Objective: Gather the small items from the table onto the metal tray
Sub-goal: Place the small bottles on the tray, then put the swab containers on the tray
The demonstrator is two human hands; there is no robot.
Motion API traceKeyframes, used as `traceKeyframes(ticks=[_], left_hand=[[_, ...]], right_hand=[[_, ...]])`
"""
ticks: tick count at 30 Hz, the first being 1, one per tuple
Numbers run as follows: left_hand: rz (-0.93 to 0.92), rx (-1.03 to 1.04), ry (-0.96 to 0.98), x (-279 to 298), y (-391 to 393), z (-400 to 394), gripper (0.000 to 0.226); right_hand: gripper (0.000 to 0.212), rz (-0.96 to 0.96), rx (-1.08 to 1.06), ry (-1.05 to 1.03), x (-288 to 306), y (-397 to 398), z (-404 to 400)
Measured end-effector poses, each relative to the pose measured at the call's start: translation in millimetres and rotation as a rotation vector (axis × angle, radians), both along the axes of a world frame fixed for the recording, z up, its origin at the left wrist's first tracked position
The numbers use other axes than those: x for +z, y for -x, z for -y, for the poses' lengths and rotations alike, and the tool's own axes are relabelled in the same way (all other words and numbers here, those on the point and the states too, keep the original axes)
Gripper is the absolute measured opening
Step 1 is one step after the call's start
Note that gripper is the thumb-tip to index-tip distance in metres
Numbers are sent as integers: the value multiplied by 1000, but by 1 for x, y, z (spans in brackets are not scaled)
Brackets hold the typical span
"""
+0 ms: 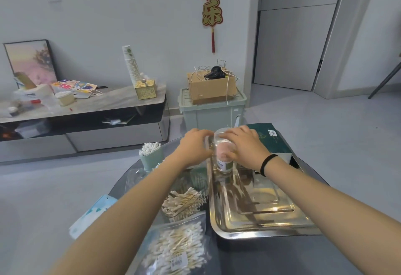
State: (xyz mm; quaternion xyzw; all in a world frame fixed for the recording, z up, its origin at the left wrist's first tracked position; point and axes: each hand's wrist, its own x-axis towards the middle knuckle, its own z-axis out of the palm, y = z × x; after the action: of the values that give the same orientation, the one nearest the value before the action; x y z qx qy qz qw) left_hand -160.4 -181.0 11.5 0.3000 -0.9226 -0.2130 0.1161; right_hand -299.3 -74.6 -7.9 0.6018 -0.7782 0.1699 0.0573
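With both hands wrapped round the clear jar (223, 155) at the metal tray (260, 227)'s far end, barely started. Left hand (196, 144) and right hand (243, 146) cupped on it. Still out on the tabletop (271, 257): cotton-swab cup (149, 153), loose swabs (184, 202), bagged swabs (178, 251).

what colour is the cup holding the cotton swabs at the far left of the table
Pale green cup, with white-tipped swabs sticking out the top; seen in the head view.

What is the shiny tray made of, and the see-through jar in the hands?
The tray looks like polished metal, probably stainless steel: it is silvery and mirrors the arms above it. The jar looks like clear plastic or glass; you can see pink contents through its wall, but the picture cannot settle which. Both the left hand and the right hand hold it.
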Motion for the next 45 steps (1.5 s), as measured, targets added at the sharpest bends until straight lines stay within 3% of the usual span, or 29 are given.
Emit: traceKeyframes(ticks=[8,11,16,23,27,32,38,45], left_hand=[[134,409,201,-8,-61,46,48],[218,514,136,-15,-75,66,51],[48,426,-174,-25,-83,91,65],[-114,425,-135,-34,-93,97,61],[-281,414,-94,-11,-96,89,63],[-248,240,-92,23,-109,65,60],[-326,97,-224,45,-119,30,58],[-305,-44,-303,54,-120,-7,66]], right_hand=[[55,75,106,-65,0,-59,43],[54,99,93,-109,-5,-75,58],[48,227,128,-108,-9,-86,72],[49,380,186,-114,-12,-92,79],[58,519,150,-4,-11,-96,78],[75,747,172,80,3,-98,68],[60,840,268,71,15,-107,45],[53,876,186,186,20,-107,9]])
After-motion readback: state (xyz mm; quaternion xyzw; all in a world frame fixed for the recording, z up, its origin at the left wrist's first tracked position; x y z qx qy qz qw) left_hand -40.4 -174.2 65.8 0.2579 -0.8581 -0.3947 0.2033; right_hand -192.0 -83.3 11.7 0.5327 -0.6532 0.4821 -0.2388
